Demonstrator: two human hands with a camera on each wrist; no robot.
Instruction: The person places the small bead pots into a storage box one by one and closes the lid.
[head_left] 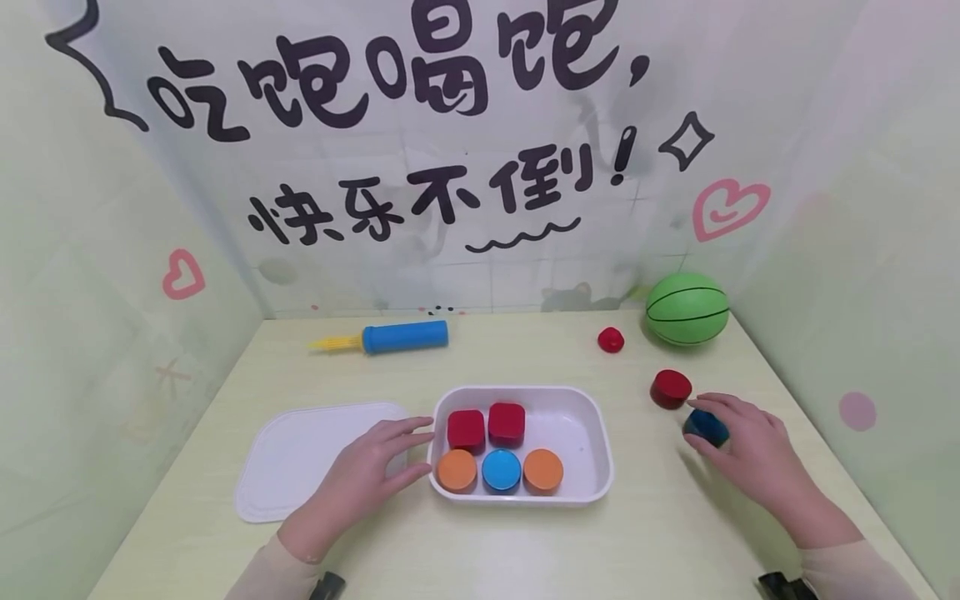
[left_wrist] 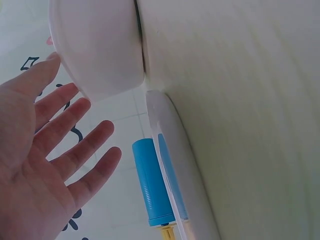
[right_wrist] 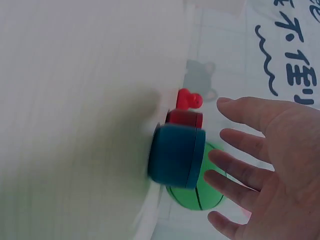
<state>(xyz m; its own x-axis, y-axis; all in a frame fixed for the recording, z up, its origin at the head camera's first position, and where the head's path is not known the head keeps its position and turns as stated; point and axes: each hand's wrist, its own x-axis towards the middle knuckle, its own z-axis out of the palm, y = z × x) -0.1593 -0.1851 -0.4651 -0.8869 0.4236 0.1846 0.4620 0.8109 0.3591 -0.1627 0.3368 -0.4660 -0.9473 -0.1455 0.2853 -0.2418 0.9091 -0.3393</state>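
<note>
At the left side of the counter (head_left: 187, 533) there lies a flat white lid (head_left: 300, 458) with rounded corners. The left hand (head_left: 360, 471) is over its right part; the fingers of this hand are straight and apart from each other, and they reach to the left rim of a white tray (head_left: 585, 442). If they really touch the rim, I cannot tell. Farther back lies a blue pump (head_left: 405, 336) with a yellow nozzle pointing left. In the tray, two red pieces (head_left: 507, 423) of rounded square form sit behind a row of three round ones: orange, light blue (head_left: 501, 470), orange. To the right of the tray, at the back, is a small red object (head_left: 611, 340), then a round red piece (head_left: 671, 388) nearer to the front, and a green ball (head_left: 687, 308) with black lines near the wall. In front of the red piece, near it, a dark blue piece (right_wrist: 172, 156) stands on the counter; it is short and thick, smooth, with a thin seam below its top. The right hand (head_left: 757, 450) hovers at it, the fingers spread and not clamped on anything; whether a fingertip touches it is not clear.
</note>
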